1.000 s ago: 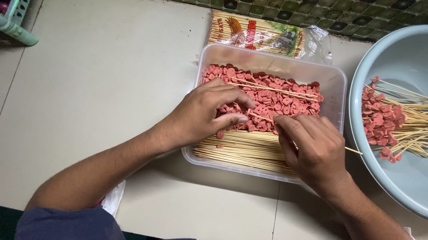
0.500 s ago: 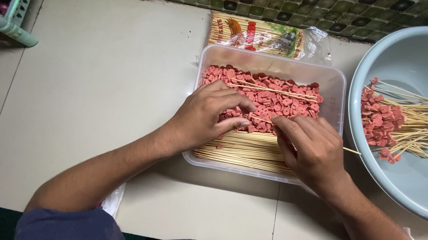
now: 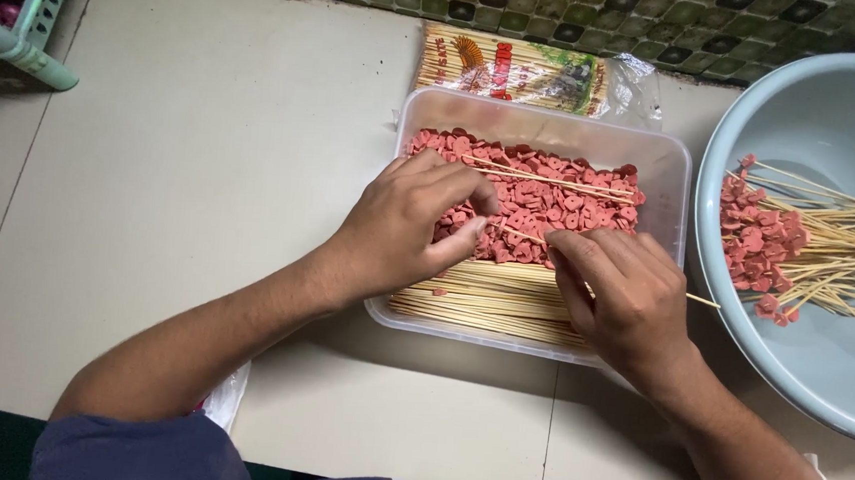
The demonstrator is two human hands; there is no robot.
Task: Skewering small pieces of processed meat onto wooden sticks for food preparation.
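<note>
A clear plastic tub (image 3: pixel 666 162) on the floor holds many small red sausage slices (image 3: pixel 551 194) and a row of bare bamboo skewers (image 3: pixel 484 299) along its near side. My left hand (image 3: pixel 403 230) reaches into the slices, its fingers pinched among them. My right hand (image 3: pixel 624 294) grips a thin skewer whose tip (image 3: pixel 526 236) points toward the left hand and whose tail sticks out toward the basin. Another skewer (image 3: pixel 552 179) lies across the slices.
A pale blue basin (image 3: pixel 817 127) at the right holds several skewers threaded with red slices (image 3: pixel 758 248). A printed packet of skewers (image 3: pixel 520 68) lies behind the tub. A green basket (image 3: pixel 30 42) stands at the top left, by a tiled wall.
My left hand's fingers have shifted slightly over the slices toward the skewer tip. My right hand stays in place with the skewer.
</note>
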